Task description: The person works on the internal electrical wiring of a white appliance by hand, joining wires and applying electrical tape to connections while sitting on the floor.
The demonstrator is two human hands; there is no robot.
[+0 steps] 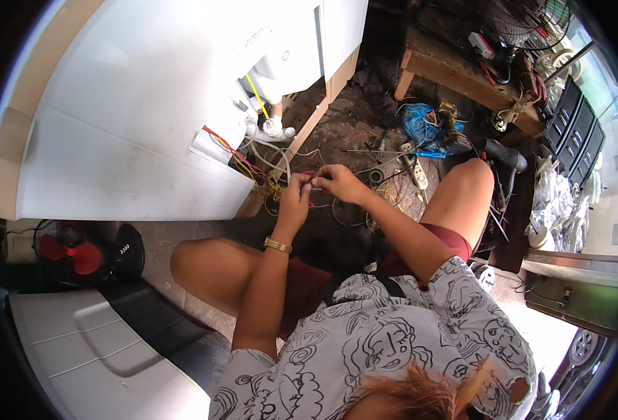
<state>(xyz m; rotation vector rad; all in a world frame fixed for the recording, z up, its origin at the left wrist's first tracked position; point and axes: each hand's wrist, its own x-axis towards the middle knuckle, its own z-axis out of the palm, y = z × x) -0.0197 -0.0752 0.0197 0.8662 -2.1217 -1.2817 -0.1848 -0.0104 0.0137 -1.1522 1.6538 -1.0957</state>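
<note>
Close together in front of my knees, both hands are closed in a pinch. My left hand, with a gold watch band at the wrist, grips thin electrical wire. The fingertips of my right hand meet it from the other side, pinching wire too. The exact ends between the fingers are too small to make out. Red and yellow wires come out of an opening in a large white appliance and trail toward my hands. By that opening are a white plastic pipe fitting and a grey hose.
To the right on the dirty floor lie a power strip, a blue-handled screwdriver, a blue bundle and a yellow drill. A wooden bench stands behind them. A red-bladed fan is at my left.
</note>
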